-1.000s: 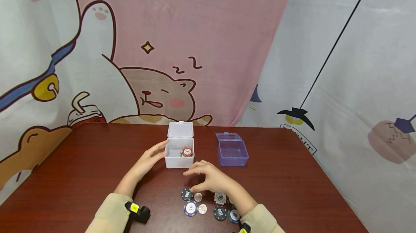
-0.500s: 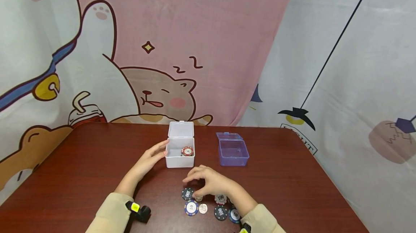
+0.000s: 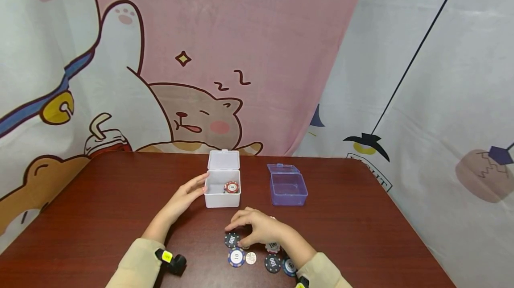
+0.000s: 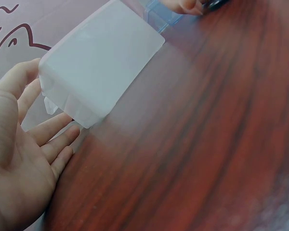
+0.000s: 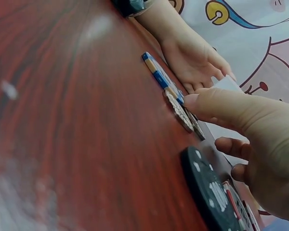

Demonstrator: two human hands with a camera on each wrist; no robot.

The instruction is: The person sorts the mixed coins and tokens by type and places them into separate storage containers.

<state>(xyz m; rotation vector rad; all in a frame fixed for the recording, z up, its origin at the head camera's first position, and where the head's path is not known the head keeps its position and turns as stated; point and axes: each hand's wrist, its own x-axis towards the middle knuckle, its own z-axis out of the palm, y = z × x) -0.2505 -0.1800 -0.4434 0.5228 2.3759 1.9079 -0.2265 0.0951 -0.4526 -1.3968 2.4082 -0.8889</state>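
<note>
Head view shows both hands low in the middle of the frame on a dark red tabletop (image 3: 100,199). At centre stands a white box (image 3: 222,194) with its lid tipped up behind it; a red chip (image 3: 231,187) lies inside. The left hand (image 3: 185,198) rests against the box's left wall, its fingers (image 4: 55,127) straight and slightly spread, the tips touching the frosted side, as the left wrist view shows plainly. To the right of the white box, apart from it, sits a clear purple box (image 3: 287,187), also open.

Below the white box, near the bottom edge of the frame, a cluster of chips lies flat on the tabletop: a black chip (image 3: 232,240) marked 100, a blue chip (image 3: 236,257) just below it, a small silver coin (image 3: 250,258) beside that, and another black chip (image 3: 273,263) further right. The right hand (image 3: 261,228) hovers over this cluster, fingers curled downward, thumb (image 5: 221,108) stretched toward the first black chip. From the right wrist view the fingertips seem to be closing on a silver coin (image 5: 180,111) standing on edge, though the angle is too steep to tell whether they truly pinch it or only touch it.
</note>
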